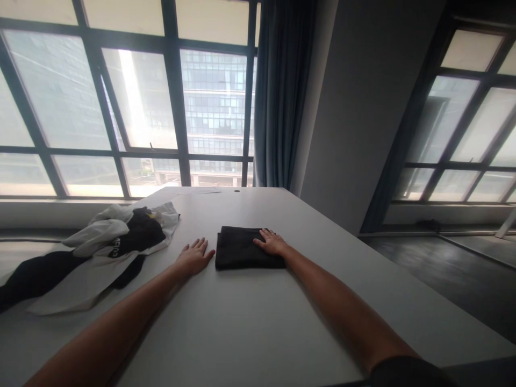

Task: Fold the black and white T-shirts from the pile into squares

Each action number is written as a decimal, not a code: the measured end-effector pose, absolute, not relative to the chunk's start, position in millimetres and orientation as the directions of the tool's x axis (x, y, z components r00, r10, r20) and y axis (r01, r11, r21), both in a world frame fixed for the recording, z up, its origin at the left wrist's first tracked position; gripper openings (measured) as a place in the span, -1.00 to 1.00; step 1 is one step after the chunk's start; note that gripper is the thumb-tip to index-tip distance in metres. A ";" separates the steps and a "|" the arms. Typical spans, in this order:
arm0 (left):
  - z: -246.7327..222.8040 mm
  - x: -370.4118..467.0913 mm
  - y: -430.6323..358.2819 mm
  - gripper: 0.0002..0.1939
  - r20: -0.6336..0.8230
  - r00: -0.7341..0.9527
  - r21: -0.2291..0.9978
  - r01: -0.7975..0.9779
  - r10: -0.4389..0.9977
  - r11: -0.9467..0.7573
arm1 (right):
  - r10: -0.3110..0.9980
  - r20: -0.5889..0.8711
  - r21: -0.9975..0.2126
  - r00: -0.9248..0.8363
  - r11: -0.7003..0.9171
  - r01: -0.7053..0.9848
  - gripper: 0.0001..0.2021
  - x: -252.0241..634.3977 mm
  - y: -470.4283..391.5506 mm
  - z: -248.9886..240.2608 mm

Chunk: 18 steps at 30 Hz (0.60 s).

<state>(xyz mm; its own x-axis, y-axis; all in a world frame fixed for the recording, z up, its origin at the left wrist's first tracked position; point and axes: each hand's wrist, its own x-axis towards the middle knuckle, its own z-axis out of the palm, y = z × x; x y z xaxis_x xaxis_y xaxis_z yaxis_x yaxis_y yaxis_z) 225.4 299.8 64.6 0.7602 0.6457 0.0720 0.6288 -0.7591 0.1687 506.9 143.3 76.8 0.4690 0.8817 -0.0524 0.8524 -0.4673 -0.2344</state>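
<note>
A black cloth item [239, 250], folded into a flat rectangle, lies on the white table [226, 328]; which garment it is cannot be told. My right hand [273, 242] rests flat on its right part, fingers spread. Just left of the cloth, my left hand [195, 257] lies open on the tabletop, thumb close to the cloth's edge. Neither hand grips anything. Farther left lies a loose heap of black and white clothes [121, 242], with some white lettering on a black part.
Large windows [213, 102] stand behind the table's far edge, beside a dark blue curtain [282, 97] and a grey pillar [355, 107]. A small dark round spot [237, 191] and a thin pale sheet [207, 191] are at the far end. Grey floor [435, 274] stretches off right.
</note>
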 end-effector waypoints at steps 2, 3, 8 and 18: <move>61.7 211.2 301.8 -0.24 0.088 0.772 0.151 0.614 0.629 -0.775 | 0.815 -0.060 -0.189 0.576 -0.576 0.796 -0.19 537.0 131.5 76.0; 61.1 205.7 301.5 -0.26 0.087 0.776 0.141 0.611 0.624 -0.779 | 0.765 -0.049 -0.172 0.643 -0.640 0.749 -0.20 553.5 123.2 75.4; 65.8 193.7 293.7 -0.35 0.084 0.782 0.120 0.608 0.618 -0.785 | 0.221 0.100 -0.263 0.970 -0.935 0.240 -0.24 628.0 69.0 68.1; 65.6 194.8 292.7 -0.37 0.114 0.772 0.120 0.613 0.625 -0.781 | 0.556 0.104 -0.080 0.824 -0.822 0.564 -0.23 620.6 65.2 72.0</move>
<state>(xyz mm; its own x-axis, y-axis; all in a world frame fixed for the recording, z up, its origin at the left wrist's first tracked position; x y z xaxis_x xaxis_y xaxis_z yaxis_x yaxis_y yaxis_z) 194.8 292.7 65.6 0.7725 0.6247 0.1144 0.6135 -0.7806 0.1198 620.6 65.2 72.0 0.8244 0.5564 0.1037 0.5645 -0.8216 -0.0796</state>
